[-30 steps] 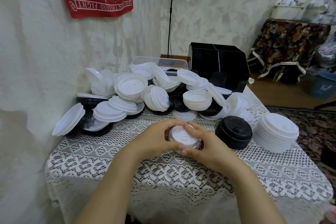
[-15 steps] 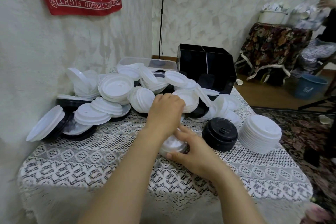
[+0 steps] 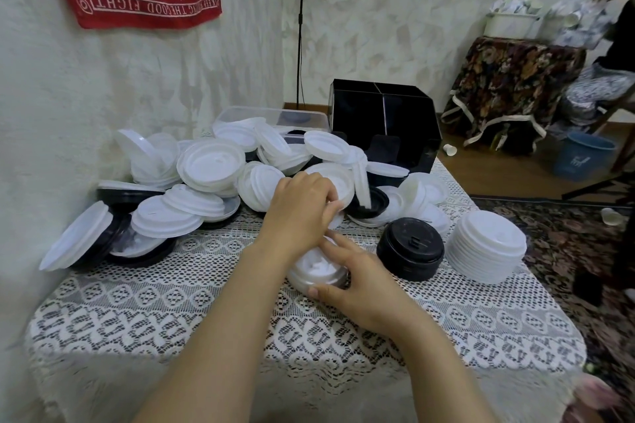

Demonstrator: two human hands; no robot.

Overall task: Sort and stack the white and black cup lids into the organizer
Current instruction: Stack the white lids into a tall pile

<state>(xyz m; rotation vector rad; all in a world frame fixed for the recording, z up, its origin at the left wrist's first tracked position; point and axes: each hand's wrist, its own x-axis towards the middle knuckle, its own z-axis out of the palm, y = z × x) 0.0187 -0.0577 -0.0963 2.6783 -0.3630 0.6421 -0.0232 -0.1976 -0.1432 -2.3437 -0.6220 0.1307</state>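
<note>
I take the black organizer (image 3: 383,127) as my landmark; it stands at the far edge of the table (image 3: 171,312), which wears a white lace cloth.

The largest item I record is the table itself, set against the wall. Next in size is the loose heap of lids (image 3: 220,175), white ones mixed with black, spread in front of the organizer and away to its left. A clear plastic tub (image 3: 240,113) lies just left of the organizer, behind the heap, touching or nearly touching its side.

In front of the organizer and to its right, near the table edge, stands a neat stack of white lids (image 3: 488,251). Just left of that stack, directly in front of the organizer, sits a stack of black lids (image 3: 410,251); the two stacks stand close, but I cannot tell whether they touch.

Nearer to me than the black stack, a small stack of white lids (image 3: 318,269) rests on the cloth. My right hand (image 3: 364,285) is curled around its near side, thumb at the front rim, fingers over the top.

My left hand (image 3: 299,213) reaches over that small stack to the near edge of the heap, fingers bent and pinched on the rim of a single white lid (image 3: 335,208).
</note>
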